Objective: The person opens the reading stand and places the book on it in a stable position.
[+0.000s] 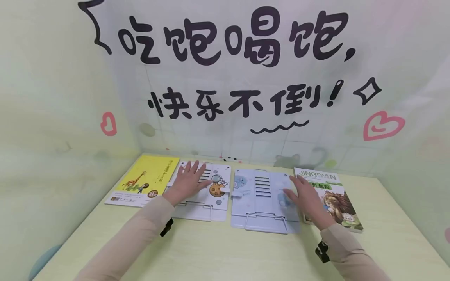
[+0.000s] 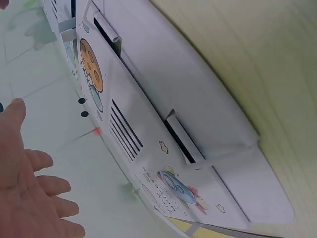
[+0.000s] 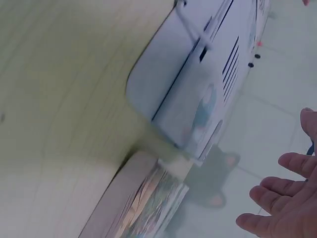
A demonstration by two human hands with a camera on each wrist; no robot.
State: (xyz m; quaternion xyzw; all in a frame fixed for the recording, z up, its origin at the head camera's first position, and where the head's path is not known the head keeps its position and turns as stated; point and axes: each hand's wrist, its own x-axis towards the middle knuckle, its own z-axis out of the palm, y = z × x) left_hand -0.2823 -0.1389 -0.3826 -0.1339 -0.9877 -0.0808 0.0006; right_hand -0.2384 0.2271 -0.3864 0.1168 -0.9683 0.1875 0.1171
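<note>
Two folded book stands lie side by side on the table. My left hand (image 1: 190,180) is over the left book stand (image 1: 219,206), which has a planet and a rocket printed on it. Its fingers are spread and hold nothing; in the left wrist view a gap separates this hand (image 2: 29,183) from the panel. The pale blue book stand (image 1: 253,205) is on the right, with a wire support folded at its front. Above its right edge hovers my right hand (image 1: 306,197), fingers extended, partly covering a book with a lion cover (image 1: 339,203). Nothing is in the right hand (image 3: 287,193) either.
A yellow book (image 1: 140,175) with a giraffe lies at the far left, touching or overlapped by the left stand's side in the head view. Behind everything rises a printed cloth wall (image 1: 218,136), with side walls left and right. The pale table (image 1: 225,257) extends toward me.
</note>
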